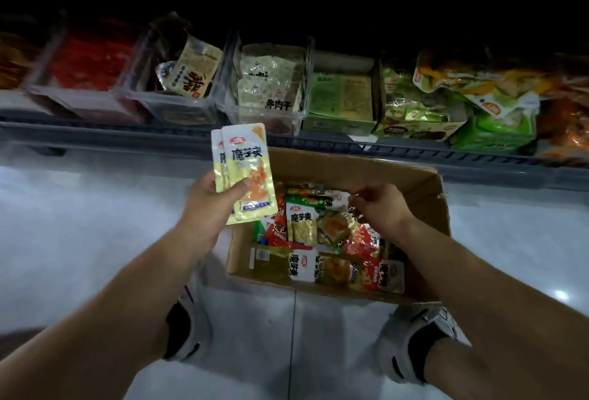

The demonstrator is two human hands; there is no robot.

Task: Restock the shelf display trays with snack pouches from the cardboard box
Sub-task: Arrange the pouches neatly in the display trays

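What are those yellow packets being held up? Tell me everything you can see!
The yellow packets are shiny, flat, plastic-looking pouches, at least two, stacked and slightly fanned. The front one shows bold dark characters, a small red logo near the top and an orange food picture lower down. They stand nearly upright, tops leaning a little left, over the left edge of the cardboard box. The left hand holds them, thumb across the front.
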